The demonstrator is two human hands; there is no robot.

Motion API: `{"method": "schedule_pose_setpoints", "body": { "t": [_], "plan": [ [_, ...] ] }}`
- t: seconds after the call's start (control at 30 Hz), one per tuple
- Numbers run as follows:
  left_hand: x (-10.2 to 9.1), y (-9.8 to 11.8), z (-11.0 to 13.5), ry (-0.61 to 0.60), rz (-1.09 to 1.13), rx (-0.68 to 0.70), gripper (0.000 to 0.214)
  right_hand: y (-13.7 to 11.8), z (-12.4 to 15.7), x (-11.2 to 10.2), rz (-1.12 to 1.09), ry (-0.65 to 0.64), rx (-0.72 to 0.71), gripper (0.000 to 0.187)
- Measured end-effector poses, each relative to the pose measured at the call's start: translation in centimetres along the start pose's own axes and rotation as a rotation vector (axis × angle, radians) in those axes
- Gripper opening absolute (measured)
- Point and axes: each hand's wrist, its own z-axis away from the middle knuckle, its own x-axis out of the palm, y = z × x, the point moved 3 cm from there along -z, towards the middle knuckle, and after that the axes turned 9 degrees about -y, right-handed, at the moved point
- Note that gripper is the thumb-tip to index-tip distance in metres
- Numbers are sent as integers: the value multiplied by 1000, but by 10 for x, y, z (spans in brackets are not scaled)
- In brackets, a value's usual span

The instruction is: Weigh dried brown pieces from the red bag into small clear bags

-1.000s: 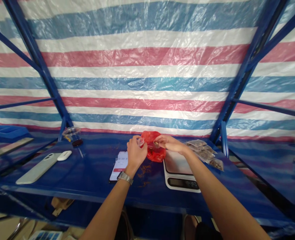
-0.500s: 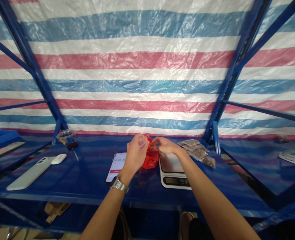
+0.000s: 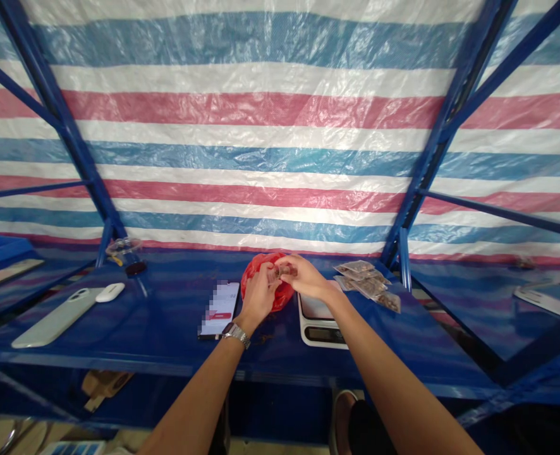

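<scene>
My left hand [image 3: 258, 292], with a metal-band watch on its wrist, is closed on a small clear plastic bag [image 3: 272, 274]. My right hand [image 3: 306, 275] is closed in a pinch right beside it, its fingertips at the bag's mouth. Something brownish shows at those fingertips, too small to make out. Under both hands lies a red plastic bag [image 3: 253, 266], spread open and partly covered by them. A white kitchen scale [image 3: 310, 342] with a metal plate sits just below my right forearm.
Several filled clear sachets [image 3: 366, 278] lie right of the scale. A phone with a lit screen [image 3: 220, 309] is left of my wrist. Further left are a pale phone [image 3: 57, 319], a white earbud case [image 3: 110, 292] and a clear cup [image 3: 127, 248]. Blue posts [image 3: 426, 158] flank the table.
My hands have come together over the red bag, the right moving left to the clear bag. The red bag now looks wider and more to the left. The view has shifted slightly.
</scene>
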Motion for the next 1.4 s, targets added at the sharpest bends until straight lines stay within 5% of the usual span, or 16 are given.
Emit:
{"method": "schedule_pose_setpoints", "body": {
  "t": [0.13, 0.4, 0.6, 0.8, 0.97, 1.13, 1.3, 1.4],
  "plan": [
    [4, -2, -2, -88, -43, 56, 32, -11, 4, 6, 87, 81, -53, 35],
    [14, -13, -9, -82, 100, 27, 31, -15, 4, 3, 112, 185, -43, 24],
    [21, -10, -12, -138, 282, 81, 29, -26, 3, 6, 93, 146, -142, 55],
    [23, -19, -14, -261, 337, 70, 37, -30, -1, 5, 87, 226, -190, 58],
    [10, -14, -11, -112, 291, 43, 29, -10, -1, -8, 109, 437, -68, 48],
    [-11, 3, 2, 28, 32, 15, 18, 15, 2, 9, 205, -47, 94, 51],
    [-13, -11, 27, -61, -240, -202, 20, 16, 8, 22, 322, -123, 164, 49],
    [-11, -22, 32, -45, -230, -197, 27, 13, 9, 22, 311, -151, 208, 48]
  ]
}}
